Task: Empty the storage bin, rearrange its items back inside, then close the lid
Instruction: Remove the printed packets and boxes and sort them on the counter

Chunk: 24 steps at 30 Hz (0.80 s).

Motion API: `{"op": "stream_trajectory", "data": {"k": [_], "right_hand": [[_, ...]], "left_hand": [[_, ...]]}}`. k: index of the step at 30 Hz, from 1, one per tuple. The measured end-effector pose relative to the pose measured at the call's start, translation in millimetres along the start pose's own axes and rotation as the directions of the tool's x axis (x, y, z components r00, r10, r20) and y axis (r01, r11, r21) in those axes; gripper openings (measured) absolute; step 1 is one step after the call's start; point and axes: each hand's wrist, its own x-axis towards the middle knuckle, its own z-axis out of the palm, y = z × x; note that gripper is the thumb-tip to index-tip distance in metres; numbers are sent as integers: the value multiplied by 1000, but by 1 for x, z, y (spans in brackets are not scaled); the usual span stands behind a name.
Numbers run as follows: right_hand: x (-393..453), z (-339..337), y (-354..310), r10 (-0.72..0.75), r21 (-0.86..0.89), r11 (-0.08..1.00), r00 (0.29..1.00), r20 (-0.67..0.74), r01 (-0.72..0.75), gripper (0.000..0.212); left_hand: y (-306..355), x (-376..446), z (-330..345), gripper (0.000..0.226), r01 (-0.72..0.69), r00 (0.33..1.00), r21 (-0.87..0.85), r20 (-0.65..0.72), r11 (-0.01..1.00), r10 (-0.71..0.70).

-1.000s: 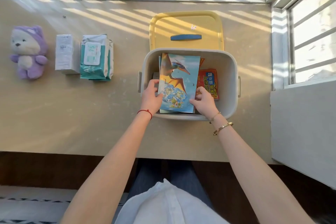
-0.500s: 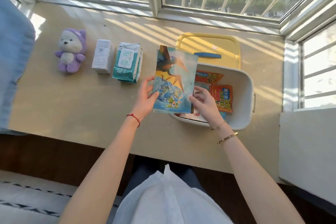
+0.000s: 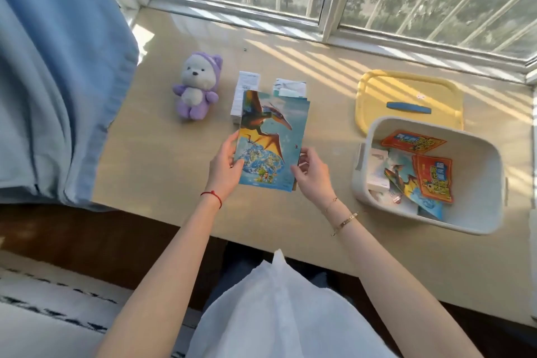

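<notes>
I hold a stack of blue dinosaur picture books (image 3: 270, 136) above the table, left of the bin. My left hand (image 3: 225, 168) grips its lower left edge and my right hand (image 3: 312, 176) its lower right corner. The white storage bin (image 3: 482, 221) stands open at the right, with orange packets (image 3: 434, 177), another dinosaur book (image 3: 405, 180) and a small white box (image 3: 377, 168) inside. Its yellow lid (image 3: 377, 93) with a blue handle lies flat behind the bin.
A purple plush bear (image 3: 196, 86) sits on the beige table (image 3: 162, 160). A white box (image 3: 247, 84) and a wipes pack (image 3: 290, 87) lie behind the held books, partly hidden. A blue curtain (image 3: 58, 67) hangs at the left. Windows run along the far edge.
Both hands lifted the stack of dinosaur books out of the bin and carried it left over the table. The view swung left, so the bin now sits at the right.
</notes>
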Motion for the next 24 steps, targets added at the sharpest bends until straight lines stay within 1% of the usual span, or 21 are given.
{"op": "stream_trajectory", "data": {"k": [6,11,13,19,24], "right_hand": [[25,116,-33,82,-105,992,994,76,-74,23],[54,190,-45,155,-200,972,979,133,-126,19],[65,213,-48,192,-248,957,968,162,-148,18],[87,263,-40,235,-394,911,939,253,-122,21],[88,289,-30,250,-439,894,916,314,-94,25]], "left_hand": [[-54,41,-99,58,65,998,124,-32,990,-61],[-99,81,-152,56,123,992,195,-52,973,-115],[-115,96,-166,56,146,989,223,-54,964,-138],[-161,120,-191,56,204,979,293,-68,934,-193],[-193,126,-202,55,236,972,331,-68,914,-227]]}}
